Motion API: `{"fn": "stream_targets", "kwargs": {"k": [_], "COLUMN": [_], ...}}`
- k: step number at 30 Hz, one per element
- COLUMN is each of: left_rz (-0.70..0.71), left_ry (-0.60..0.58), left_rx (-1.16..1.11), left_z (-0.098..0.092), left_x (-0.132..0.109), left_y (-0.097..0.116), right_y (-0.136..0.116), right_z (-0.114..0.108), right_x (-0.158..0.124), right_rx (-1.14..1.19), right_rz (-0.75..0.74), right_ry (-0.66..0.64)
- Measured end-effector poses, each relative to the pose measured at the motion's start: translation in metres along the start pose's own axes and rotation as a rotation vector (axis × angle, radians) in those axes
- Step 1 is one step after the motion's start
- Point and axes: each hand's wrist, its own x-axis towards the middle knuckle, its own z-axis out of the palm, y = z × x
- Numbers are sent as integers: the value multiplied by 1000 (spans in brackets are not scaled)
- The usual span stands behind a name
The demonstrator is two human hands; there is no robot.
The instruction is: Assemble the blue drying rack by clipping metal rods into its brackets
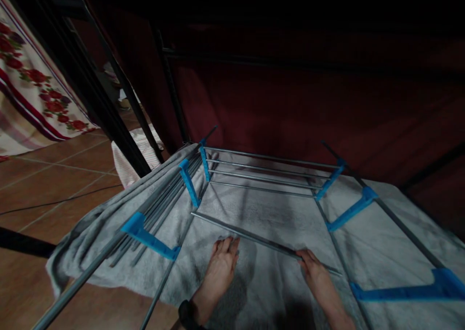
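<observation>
A loose grey metal rod lies slantwise between the two sides of a rack frame. My right hand grips it near its right end, thumb and fingers closed round it. Just below the rod's left half is my left hand, its fingers loosely bent and apart from the rod as far as I can see. A black band circles the left wrist. Blue plastic brackets join the frame's long side tubes, with another blue bracket on the right. Several thin rods span the far end.
A bundle of spare grey rods lies at the left, behind the brackets. Everything rests on a grey blanket. Black metal posts stand at the left, and a dark red cloth hangs behind. A thin cable crosses the tiled floor.
</observation>
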Motion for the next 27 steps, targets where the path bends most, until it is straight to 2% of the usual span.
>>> {"fn": "stream_targets", "kwargs": {"k": [3,7,14,20,27], "left_rz": [13,34,36,115,145], "left_ry": [25,64,221,143,-33], "left_rx": [0,-12,67,181,231], "left_z": [2,8,19,22,13], "left_x": [-1,-4,-7,-3,0], "left_y": [-2,-6,-18,-23,-17], "right_y": [-9,-5,0,-14,-20], "right_z": [3,5,4,-6,-8], "right_x": [0,-4,-24,-44,-57], "right_rx": [33,64,67,29,-58], "right_rz": [-10,-40,-50,-18,26], "right_ry": [22,54,69,100,187]}}
